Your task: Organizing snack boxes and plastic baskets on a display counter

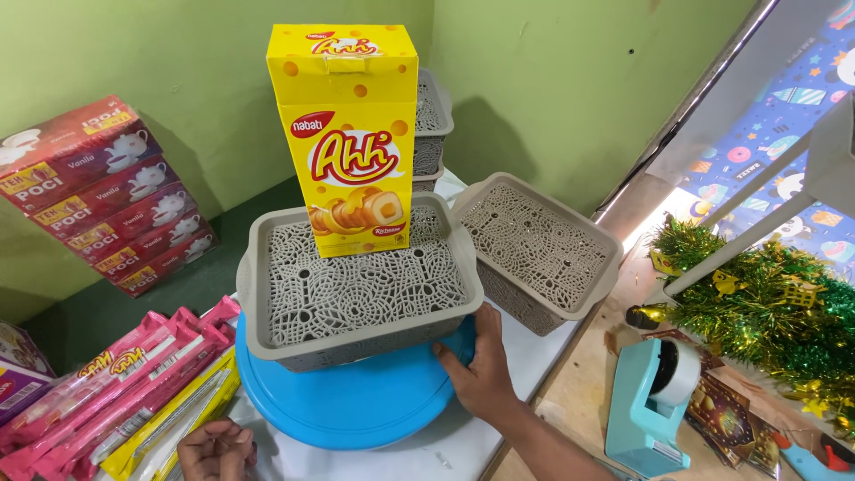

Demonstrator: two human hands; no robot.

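Observation:
A grey perforated plastic basket [356, 289] sits on a round blue turntable [356, 405]. A tall yellow snack box [349, 134] stands upright at the basket's back edge. My right hand [481, 370] rests against the basket's front right corner and the blue turntable's rim. My left hand [216, 450] lies curled at the bottom edge, touching the pink and yellow snack packets [125, 396], with nothing clearly in its grip.
A second grey basket [539, 254] lies tilted to the right, with more grey baskets [432, 134] stacked behind the box. Red tea boxes [107, 191] lean on the green wall. A teal tape dispenser [650, 405] and green tinsel [766, 312] occupy the right.

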